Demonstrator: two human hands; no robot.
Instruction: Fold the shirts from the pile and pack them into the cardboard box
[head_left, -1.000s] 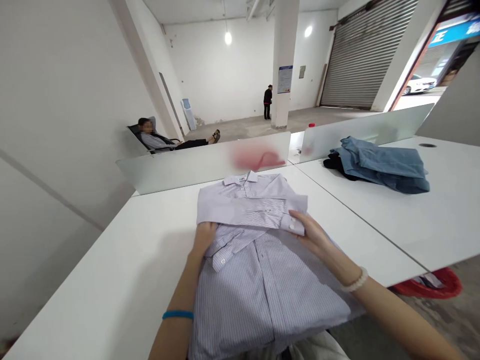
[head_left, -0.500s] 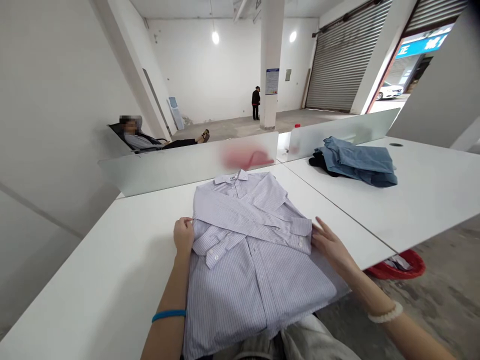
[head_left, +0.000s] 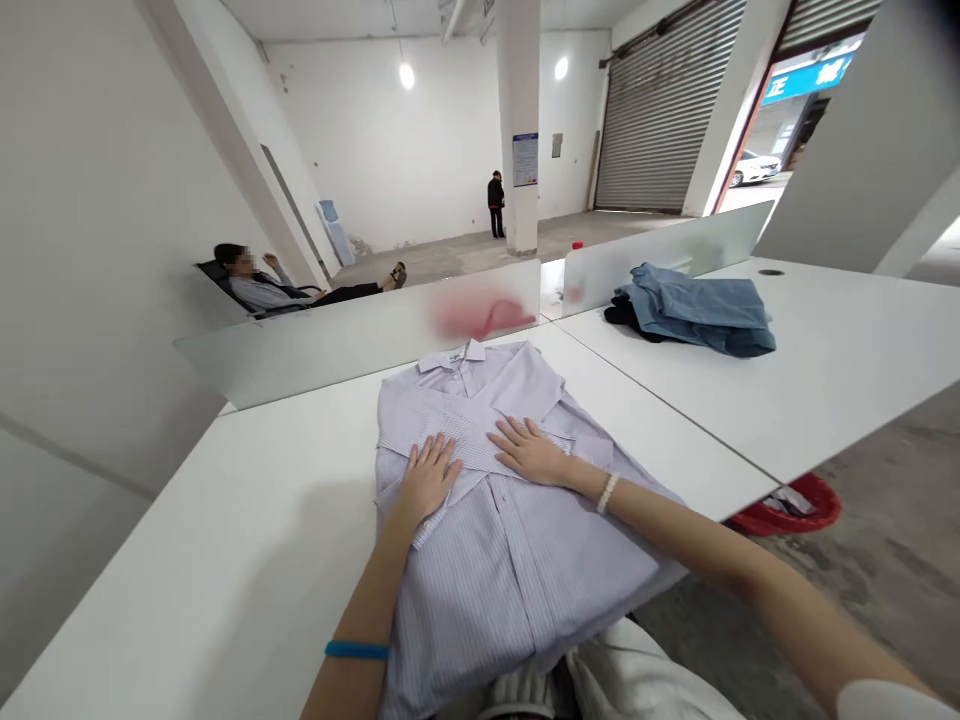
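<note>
Striped shirt [head_left: 510, 570] is laid folded on the white worktop [head_left: 225, 530]; its crossed sleeves [head_left: 412, 422] are pressed flat by the left hand [head_left: 429, 480] and right hand [head_left: 529, 452], fingers [head_left: 507, 431] spread wide, holding nothing, seemingly to keep the fold in place.

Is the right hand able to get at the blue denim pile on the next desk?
Probably, with a lean: the right hand rests on the striped shirt, and nothing stands between it and the denim pile, which lies farther off.
</note>
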